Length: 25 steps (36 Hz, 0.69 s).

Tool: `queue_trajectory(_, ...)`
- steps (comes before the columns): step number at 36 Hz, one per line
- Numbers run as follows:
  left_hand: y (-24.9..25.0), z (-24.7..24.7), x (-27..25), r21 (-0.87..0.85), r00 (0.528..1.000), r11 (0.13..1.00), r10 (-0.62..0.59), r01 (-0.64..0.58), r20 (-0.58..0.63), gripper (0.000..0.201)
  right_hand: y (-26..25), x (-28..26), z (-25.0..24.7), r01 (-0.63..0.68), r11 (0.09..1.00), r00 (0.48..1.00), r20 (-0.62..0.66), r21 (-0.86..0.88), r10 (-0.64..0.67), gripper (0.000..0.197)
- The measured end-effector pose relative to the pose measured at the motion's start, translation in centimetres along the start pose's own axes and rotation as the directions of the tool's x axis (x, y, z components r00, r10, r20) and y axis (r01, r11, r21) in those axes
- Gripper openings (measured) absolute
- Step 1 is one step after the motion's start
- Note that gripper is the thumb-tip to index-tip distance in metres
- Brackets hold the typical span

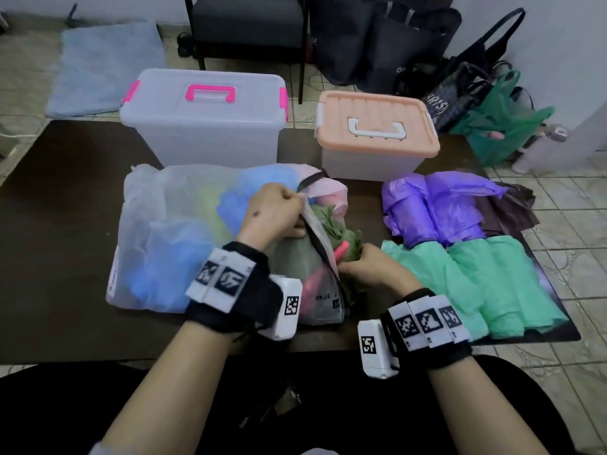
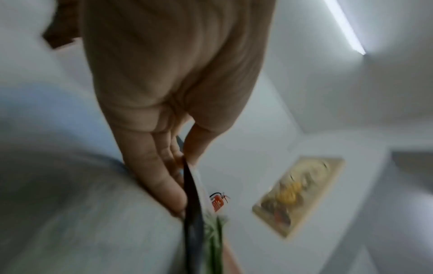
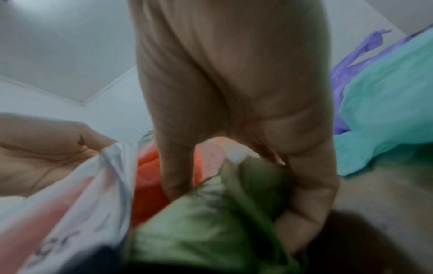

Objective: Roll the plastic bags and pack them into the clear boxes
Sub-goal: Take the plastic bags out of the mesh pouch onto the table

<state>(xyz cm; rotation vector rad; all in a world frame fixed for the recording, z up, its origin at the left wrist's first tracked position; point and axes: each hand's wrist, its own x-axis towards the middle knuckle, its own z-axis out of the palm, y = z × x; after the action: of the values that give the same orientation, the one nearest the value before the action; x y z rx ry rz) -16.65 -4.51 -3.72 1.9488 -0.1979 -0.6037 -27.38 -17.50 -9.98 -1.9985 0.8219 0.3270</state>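
Left hand (image 1: 274,213) pinching the zip pouch (image 1: 210,238) mouth open at mat centre; right hand (image 1: 368,269) fingers clamping the olive bag (image 1: 341,238), drawing it out. Advisable: pulling slowly, keeping neighbouring bags inside.

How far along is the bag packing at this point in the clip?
Early. Done so far: purple bags and teal bags lie folded or rolled on the mat. In hand: the left hand pinches open the big clear bag at its dark edge while the right hand grips a green bag at its mouth. Left: both boxes, pink-handled and peach-lidded, are closed.
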Motion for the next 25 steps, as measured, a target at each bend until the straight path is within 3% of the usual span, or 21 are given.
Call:
queue_trajectory(2,-0.7,-0.5,-0.1,-0.311,0.994,0.944,-0.095,0.109,0.061,0.028,-0.1,0.1,0.3,0.004,0.998,0.999,-0.046,0.058,-0.001,0.014)
queue_trajectory(5,-1.6,-1.1,-0.1,-0.512,0.981,0.837,-0.168,0.192,0.093,0.022,-0.5,0.3,0.7,-0.045,0.978,0.995,-0.073,0.205,0.061,0.012)
queue_trajectory(9,-2.9,-1.2,0.7,-0.639,0.979,0.746,-0.198,0.186,0.054,0.015,-0.6,0.3,0.3,-0.13,0.837,0.991,0.034,0.532,0.132,0.021)
queue_trajectory(11,-3.5,-1.0,1.0,-0.676,0.979,0.719,-0.203,0.161,0.018,0.011,-0.7,0.4,-0.5,-0.138,0.773,0.988,0.034,0.619,0.15,0.012)
queue_trajectory(15,-4.4,-0.7,1.7,-0.637,0.977,0.768,-0.176,0.059,-0.121,0.031,-1.3,0.6,-3.1,-0.084,0.645,0.986,-0.028,0.76,0.162,0.02)
queue_trajectory(17,-4.8,-0.7,2.1,-0.573,0.971,0.82,-0.139,0.001,-0.196,0.033,-1.7,0.9,-4.6,-0.031,0.656,0.981,-0.103,0.754,0.165,0.026)
queue_trajectory(19,-4.7,-0.9,2.2,-0.441,0.95,0.896,-0.086,-0.058,-0.299,0.034,-2.2,1.2,-5.9,0.011,0.728,0.977,-0.164,0.685,0.139,0.026)
queue_trajectory(23,-4.0,-1.2,2.7,-0.239,0.91,0.957,0.054,-0.165,-0.412,0.038,-2.8,2.8,-6.9,-0.008,0.941,0.958,-0.266,0.339,0.104,0.031)
queue_trajectory(25,-4.2,-1.2,3.1,-0.298,0.914,0.942,0.022,-0.155,-0.406,0.038,-2.9,3.8,-6.7,-0.05,0.987,0.939,-0.329,0.155,0.099,0.042)
